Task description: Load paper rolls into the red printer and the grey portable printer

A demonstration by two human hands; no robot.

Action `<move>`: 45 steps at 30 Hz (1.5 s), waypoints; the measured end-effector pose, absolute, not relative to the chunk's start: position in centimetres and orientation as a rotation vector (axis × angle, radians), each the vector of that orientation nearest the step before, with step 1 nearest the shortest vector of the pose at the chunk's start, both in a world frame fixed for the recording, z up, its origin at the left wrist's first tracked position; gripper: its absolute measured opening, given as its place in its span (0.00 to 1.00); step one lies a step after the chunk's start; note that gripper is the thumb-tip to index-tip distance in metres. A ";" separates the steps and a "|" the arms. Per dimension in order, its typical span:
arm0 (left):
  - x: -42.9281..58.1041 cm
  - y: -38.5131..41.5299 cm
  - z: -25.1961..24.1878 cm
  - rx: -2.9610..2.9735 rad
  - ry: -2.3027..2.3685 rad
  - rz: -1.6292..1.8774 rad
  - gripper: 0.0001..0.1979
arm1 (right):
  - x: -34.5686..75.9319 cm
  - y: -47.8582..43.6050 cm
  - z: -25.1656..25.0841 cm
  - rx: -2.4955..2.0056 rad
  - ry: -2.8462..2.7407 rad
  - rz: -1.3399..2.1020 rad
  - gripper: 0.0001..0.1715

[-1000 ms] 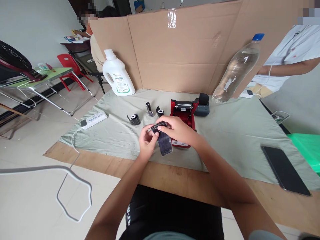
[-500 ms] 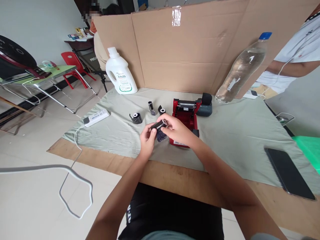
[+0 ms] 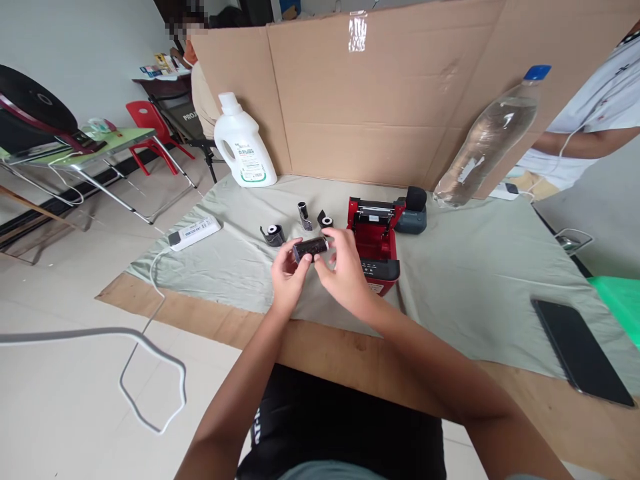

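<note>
- While a white power strip (image 3: 196,233) lay by the left edge of the cloth-covered surface (image 3: 475,287), a white jug (image 3: 246,150) stood at its far left corner.
- Nearer the middle sat a dark film roll (image 3: 275,235) with a loose end curling out on its left.
- The left hand (image 3: 289,273) gripped the left end of a black roll (image 3: 311,249), thumb in front and fingers behind.
- That black roll was held up between both hands, above the near-middle of the surface. A second ago a strip of film hung from it towards the near edge; now none showed below, so the winding seemed to have taken up the slack. Its long axis ran sideways, roughly along the near edge, the right end slightly farther off, with a pale rim facing the right hand.
- Beyond it, an upright roll (image 3: 303,212) and a third roll (image 3: 327,221) stood towards the far edge.
- The right hand (image 3: 345,273) had its thumb and fingers curved about the roll's right end; whether they pressed on it, I could not tell.
- Just beside that hand, a red machine (image 3: 373,245) stood open.
- A phone (image 3: 583,350) lay at the near right corner.
</note>
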State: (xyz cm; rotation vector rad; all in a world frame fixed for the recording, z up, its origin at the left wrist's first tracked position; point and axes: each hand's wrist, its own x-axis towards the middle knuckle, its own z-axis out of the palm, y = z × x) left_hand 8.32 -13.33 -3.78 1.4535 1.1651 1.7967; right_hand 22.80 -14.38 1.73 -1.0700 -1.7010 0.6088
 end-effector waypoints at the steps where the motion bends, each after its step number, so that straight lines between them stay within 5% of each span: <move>1: 7.8 -12.8 -3.7 1.481 1.202 1.811 0.25 | 22.4 -15.2 1.0 -1.087 -1.722 0.458 0.25; 5: 4.8 -9.3 -2.7 1.694 1.493 1.725 0.27 | 20.2 -19.2 -3.1 -0.816 -2.054 0.127 0.28; 8: 3.1 -6.5 -1.3 1.987 1.836 1.262 0.18 | 18.6 -21.3 -5.9 -0.657 -2.226 0.184 0.28; 15: 4.5 -3.8 -0.4 2.029 2.128 0.485 0.18 | 18.4 -20.2 -7.3 -0.766 -2.246 0.344 0.25; 21: 5.5 -5.2 -0.8 2.097 2.230 0.419 0.24 | 18.4 -20.0 -7.1 -0.818 -2.281 0.400 0.25; 27: 0.6 -4.9 0.5 1.827 2.416 0.862 0.23 | 18.5 -19.9 -6.8 -0.817 -2.233 0.511 0.26; 40: -1.9 -3.4 0.3 1.912 2.204 0.608 0.20 | 18.8 -19.9 -6.2 -0.847 -2.254 0.568 0.25; 45: -1.7 -2.8 2.4 1.971 2.242 0.235 0.21 | 18.8 -19.8 -6.3 -0.840 -2.267 0.555 0.24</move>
